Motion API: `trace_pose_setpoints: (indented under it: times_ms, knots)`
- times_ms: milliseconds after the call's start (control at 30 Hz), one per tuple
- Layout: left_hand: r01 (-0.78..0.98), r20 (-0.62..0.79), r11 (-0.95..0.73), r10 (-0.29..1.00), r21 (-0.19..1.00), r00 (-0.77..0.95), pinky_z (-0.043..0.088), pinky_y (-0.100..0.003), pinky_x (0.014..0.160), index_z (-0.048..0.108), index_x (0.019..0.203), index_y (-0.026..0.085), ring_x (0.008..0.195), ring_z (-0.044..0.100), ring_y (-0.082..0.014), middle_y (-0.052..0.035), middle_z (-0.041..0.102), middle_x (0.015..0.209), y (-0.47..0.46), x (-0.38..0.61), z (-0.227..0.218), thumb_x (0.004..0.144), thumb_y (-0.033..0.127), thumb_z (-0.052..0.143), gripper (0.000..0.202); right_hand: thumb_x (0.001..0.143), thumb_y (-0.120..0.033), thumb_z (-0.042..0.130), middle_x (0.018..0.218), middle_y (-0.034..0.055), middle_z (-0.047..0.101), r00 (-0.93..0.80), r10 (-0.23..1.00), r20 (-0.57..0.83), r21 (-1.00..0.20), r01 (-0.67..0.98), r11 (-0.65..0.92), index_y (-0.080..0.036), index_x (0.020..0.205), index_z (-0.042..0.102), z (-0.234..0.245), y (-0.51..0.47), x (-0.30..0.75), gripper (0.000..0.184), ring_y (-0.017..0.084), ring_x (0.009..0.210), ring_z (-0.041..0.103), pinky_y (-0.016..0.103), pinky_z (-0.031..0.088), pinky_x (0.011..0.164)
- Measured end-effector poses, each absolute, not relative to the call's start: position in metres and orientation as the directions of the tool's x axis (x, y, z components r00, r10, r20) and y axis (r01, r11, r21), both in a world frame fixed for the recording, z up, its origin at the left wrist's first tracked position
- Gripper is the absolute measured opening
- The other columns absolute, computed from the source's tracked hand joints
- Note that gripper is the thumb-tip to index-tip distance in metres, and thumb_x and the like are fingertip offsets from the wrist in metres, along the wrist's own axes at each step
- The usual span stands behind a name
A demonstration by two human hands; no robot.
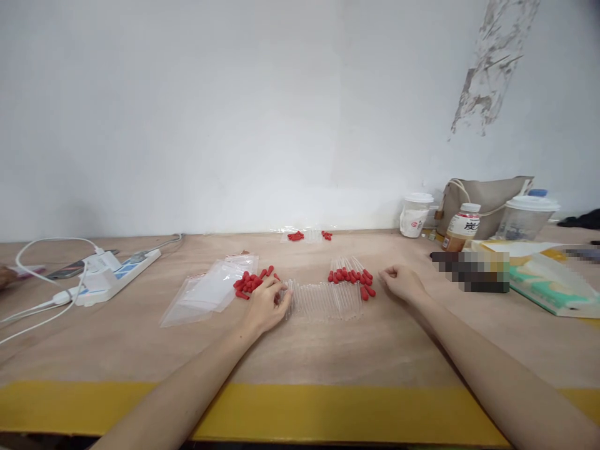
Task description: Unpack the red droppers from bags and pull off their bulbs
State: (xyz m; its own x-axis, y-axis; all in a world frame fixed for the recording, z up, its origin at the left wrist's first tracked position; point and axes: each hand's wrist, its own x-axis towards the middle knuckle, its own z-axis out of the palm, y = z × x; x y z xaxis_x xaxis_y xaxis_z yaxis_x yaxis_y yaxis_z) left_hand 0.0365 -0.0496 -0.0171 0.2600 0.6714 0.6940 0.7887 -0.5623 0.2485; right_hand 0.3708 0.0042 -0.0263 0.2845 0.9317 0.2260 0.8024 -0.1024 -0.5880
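A row of clear thin tubes (325, 301), apparently glass or plastic, lies side by side in front of me. My left hand (269, 304) rests at the row's left end, thumb and forefinger apart, fingertips touching the end tubes. Just behind it lies a pile of red rubber bulbs (248, 283). My right hand (402, 282) is off to the right, fingers curled together, with nothing visible in them. To its left, several tubes with red bulbs on their ends (349, 274) fan out behind the row. Loose red bulbs (368, 292) lie at the row's right end.
Clear zip bags (206, 297) lie left of the bulbs. Farther left is a power strip (119, 278) with white cables. Another bag with red bulbs (296, 236) lies by the wall. On the right stand a paper cup (416, 215), a bottle (462, 228) and a tissue pack (548, 287).
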Motion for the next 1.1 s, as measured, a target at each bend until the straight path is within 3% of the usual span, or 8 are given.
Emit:
trace_pose_setpoints:
  times_ms: [267, 400, 533, 633, 733, 833, 967, 1100]
  knots:
    - [0.857, 0.739, -0.495, 0.630, 0.144, 0.239, 0.043, -0.028, 0.068, 0.062, 0.078, 0.020, 0.076, 0.055, -0.0158, -0.0022, 0.058, 0.078, -0.051, 0.035, -0.011, 0.082, 0.026, 0.046, 0.018, 0.065, -0.064, 0.046, 0.073, 0.0051, 0.066, 0.347, 0.925, 0.155, -0.532, 0.818, -0.218, -0.026, 0.071, 0.068, -0.030, 0.015, 0.360, 0.043, 0.022, 0.071, 0.060, 0.031, 0.038, 0.061]
    - [0.858, 0.744, -0.500, 0.617, 0.119, 0.256, 0.044, -0.029, 0.068, 0.063, 0.079, 0.020, 0.075, 0.055, -0.0161, -0.0023, 0.058, 0.078, -0.050, 0.035, -0.012, 0.080, 0.025, 0.047, 0.016, 0.066, -0.059, 0.047, 0.074, 0.0049, 0.066, 0.363, 0.920, 0.150, -0.533, 0.813, -0.234, -0.027, 0.067, 0.067, -0.027, 0.016, 0.348, 0.038, 0.024, 0.076, 0.059, 0.034, 0.036, 0.066]
    - [0.860, 0.743, -0.498, 0.616, 0.111, 0.260, 0.043, -0.031, 0.072, 0.063, 0.079, 0.020, 0.080, 0.054, -0.0177, -0.0034, 0.059, 0.081, -0.049, 0.033, -0.012, 0.080, 0.025, 0.048, 0.016, 0.070, -0.056, 0.045, 0.072, 0.0052, 0.066, 0.414, 0.887, 0.206, -0.612, 0.762, -0.213, -0.025, 0.069, 0.066, -0.021, 0.010, 0.344, 0.037, 0.023, 0.072, 0.058, 0.034, 0.035, 0.066]
    - [0.855, 0.759, -0.512, 0.590, 0.089, 0.274, 0.042, -0.034, 0.079, 0.062, 0.087, 0.020, 0.087, 0.052, -0.0193, -0.0044, 0.058, 0.088, -0.048, 0.032, -0.012, 0.080, 0.024, 0.048, 0.016, 0.072, -0.049, 0.048, 0.075, 0.0029, 0.066, 0.323, 0.857, 0.402, -0.642, 0.767, 0.012, -0.023, 0.075, 0.063, -0.017, -0.001, 0.336, 0.031, 0.020, 0.073, 0.057, 0.032, 0.033, 0.070]
    - [0.843, 0.773, -0.537, 0.553, 0.046, 0.310, 0.039, -0.036, 0.085, 0.057, 0.104, 0.020, 0.097, 0.049, -0.0212, -0.0066, 0.056, 0.100, -0.047, 0.033, -0.012, 0.081, 0.026, 0.048, 0.025, 0.075, -0.041, 0.051, 0.082, 0.0002, 0.066, 0.032, 0.773, 0.634, -0.473, 0.807, 0.355, -0.023, 0.077, 0.061, -0.014, -0.020, 0.318, 0.020, 0.018, 0.083, 0.055, 0.034, 0.028, 0.079]
    - [0.819, 0.761, -0.573, 0.522, -0.023, 0.386, 0.035, -0.037, 0.088, 0.052, 0.113, 0.020, 0.102, 0.046, -0.0215, -0.0074, 0.054, 0.110, -0.049, 0.039, -0.014, 0.083, 0.029, 0.048, 0.032, 0.079, -0.033, 0.051, 0.078, -0.0010, 0.066, -0.193, 0.677, 0.710, -0.324, 0.765, 0.557, -0.024, 0.076, 0.061, -0.014, -0.039, 0.295, 0.014, 0.016, 0.079, 0.054, 0.035, 0.023, 0.082]
    - [0.782, 0.729, -0.609, 0.474, -0.135, 0.495, 0.035, -0.036, 0.083, 0.057, 0.106, 0.022, 0.089, 0.050, -0.0186, -0.0038, 0.062, 0.094, -0.052, 0.050, -0.017, 0.085, 0.030, 0.046, 0.025, 0.081, -0.028, 0.051, 0.077, 0.0001, 0.066, -0.305, 0.560, 0.771, -0.206, 0.712, 0.672, -0.023, 0.077, 0.062, -0.020, -0.052, 0.276, 0.013, 0.015, 0.077, 0.053, 0.034, 0.024, 0.081]
    - [0.755, 0.708, -0.621, 0.438, -0.208, 0.555, 0.033, -0.035, 0.079, 0.063, 0.088, 0.021, 0.075, 0.049, -0.0155, -0.0005, 0.063, 0.075, -0.053, 0.057, -0.017, 0.086, 0.026, 0.046, 0.018, 0.081, -0.029, 0.052, 0.075, -0.0009, 0.065, -0.321, 0.528, 0.786, -0.174, 0.705, 0.688, -0.024, 0.078, 0.062, -0.025, -0.053, 0.272, 0.012, 0.015, 0.074, 0.052, 0.032, 0.025, 0.078]
